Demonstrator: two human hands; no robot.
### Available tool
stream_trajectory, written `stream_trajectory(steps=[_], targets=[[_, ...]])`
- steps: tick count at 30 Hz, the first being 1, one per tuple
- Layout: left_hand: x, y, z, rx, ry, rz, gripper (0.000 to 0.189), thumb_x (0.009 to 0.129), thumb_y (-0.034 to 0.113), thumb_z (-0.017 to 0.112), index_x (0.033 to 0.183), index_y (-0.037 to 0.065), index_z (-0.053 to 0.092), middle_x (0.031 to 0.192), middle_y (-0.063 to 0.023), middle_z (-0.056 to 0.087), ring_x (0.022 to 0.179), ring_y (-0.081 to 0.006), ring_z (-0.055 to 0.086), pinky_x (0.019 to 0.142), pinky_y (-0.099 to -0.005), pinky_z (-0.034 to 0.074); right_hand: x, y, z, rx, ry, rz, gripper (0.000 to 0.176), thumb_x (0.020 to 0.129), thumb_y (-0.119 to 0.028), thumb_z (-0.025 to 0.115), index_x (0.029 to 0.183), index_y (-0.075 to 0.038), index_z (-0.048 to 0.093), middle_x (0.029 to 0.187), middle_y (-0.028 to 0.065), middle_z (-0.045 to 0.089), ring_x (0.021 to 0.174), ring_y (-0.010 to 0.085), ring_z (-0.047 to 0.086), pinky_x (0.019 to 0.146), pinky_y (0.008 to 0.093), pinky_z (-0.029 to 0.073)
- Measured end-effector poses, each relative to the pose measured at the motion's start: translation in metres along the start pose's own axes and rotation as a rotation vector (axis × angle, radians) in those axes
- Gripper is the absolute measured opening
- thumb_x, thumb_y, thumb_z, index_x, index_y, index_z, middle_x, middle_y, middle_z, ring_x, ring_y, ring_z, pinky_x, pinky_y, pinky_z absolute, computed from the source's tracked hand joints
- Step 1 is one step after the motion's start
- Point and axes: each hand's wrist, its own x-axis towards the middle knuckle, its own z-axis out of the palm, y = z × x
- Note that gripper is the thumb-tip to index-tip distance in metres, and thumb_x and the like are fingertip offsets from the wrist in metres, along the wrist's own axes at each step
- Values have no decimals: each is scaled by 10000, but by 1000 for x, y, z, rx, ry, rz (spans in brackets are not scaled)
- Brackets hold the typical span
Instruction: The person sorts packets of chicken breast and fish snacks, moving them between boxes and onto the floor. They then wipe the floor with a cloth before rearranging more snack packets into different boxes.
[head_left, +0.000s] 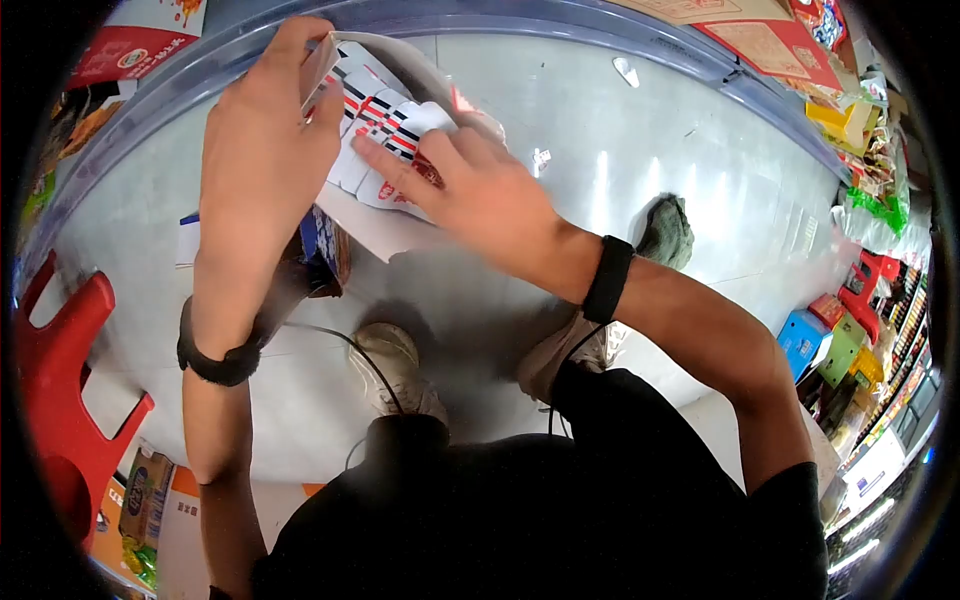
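Observation:
A white open box is tilted at the top centre-left, with several white packets printed with red and black stripes lying in a row inside it. My left hand grips the box's left side, fingers over its upper edge and thumb toward the packets. Over the packets is my right hand, its index finger stretched out across them and its other fingers curled. Whether the right hand holds a packet cannot be made out.
A red stool stands at the left. A blue rail curves along the top. On the floor lies a dark green cloth-like object. Below the left hand is a blue box. Packaged goods are at the right.

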Motion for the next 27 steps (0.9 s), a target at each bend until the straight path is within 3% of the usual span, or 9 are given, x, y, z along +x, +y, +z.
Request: stream_trajectory(steps=[7, 11, 13, 14, 17, 20, 23, 26, 27], targets=[[6, -17, 2, -298, -37, 44, 346, 820, 68, 578, 1157, -10, 602, 1033, -203, 695, 983, -321, 684, 844, -356, 508, 10, -9, 10, -62, 87, 62, 676, 809, -133, 609, 1457, -150, 417, 1006, 90, 523, 880, 256, 568, 769, 347, 557], [-10, -7, -2, -505, -82, -139, 403, 834, 107, 639, 1205, -40, 581, 1143, -160, 653, 1039, -235, 629, 918, -327, 477, -5, -5, -1, 6, 85, 38, 693, 811, -138, 610, 1468, -197, 400, 1006, 86, 523, 910, 252, 579, 794, 348, 548], [-21, -6, 1, -571, 162, -84, 441, 847, 136, 675, 1232, -45, 561, 1231, -171, 608, 1126, -255, 588, 1002, -346, 435, -14, -6, -7, 72, 128, 45, 657, 824, -136, 598, 1453, -172, 412, 1010, 90, 526, 912, 252, 583, 791, 345, 537], [-27, -3, -6, -400, 188, -36, 517, 865, 152, 683, 1294, -65, 494, 1334, -187, 527, 1256, -272, 498, 1078, -388, 374, -17, -5, -8, 74, 126, 42, 657, 824, -136, 598, 1453, -172, 412, 1010, 90, 526, 912, 252, 583, 791, 345, 537], [-54, 14, -11, -522, 386, 19, 605, 873, 152, 672, 1364, -69, 396, 1406, -205, 445, 1335, -277, 410, 1105, -432, 336, -26, 0, -12, 153, 184, 64, 568, 828, -102, 619, 1375, -116, 466, 1005, 99, 523, 916, 260, 583, 769, 351, 528], [-95, 35, -7, -700, 393, -19, 687, 883, 157, 658, 1426, -42, 288, 1450, -200, 366, 1346, -293, 379, 1093, -456, 343, -35, 9, -17, 478, 320, 105, 458, 839, -89, 653, 1271, -60, 504, 1014, 120, 523, 946, 299, 570, 788, 373, 509], [-135, 35, 1, -863, 112, -196, 653, 878, 138, 672, 1394, -19, 304, 1310, -159, 402, 1230, -273, 456, 989, -392, 430, -36, 22, -17, 604, 473, 284, 459, 832, -131, 701, 1224, -28, 487, 1051, 151, 515, 1018, 312, 551, 856, 395, 474], [-154, 27, 10, -836, 40, -268, 618, 873, 85, 671, 1370, -19, 319, 1285, -148, 391, 1181, -247, 481, 936, -360, 455, -40, 29, 5, 848, 525, 404, 662, 817, -212, 751, 1336, 10, 405, 1198, 205, 497, 1165, 334, 507, 986, 387, 418], [-156, 27, 11, -833, 49, -255, 618, 873, 85, 671, 1370, -19, 319, 1285, -148, 391, 1181, -247, 481, 936, -360, 455, -43, 31, 14, 858, 348, 410, 772, 809, -238, 767, 1392, 26, 336, 1282, 221, 460, 1224, 328, 473, 1034, 380, 386]])
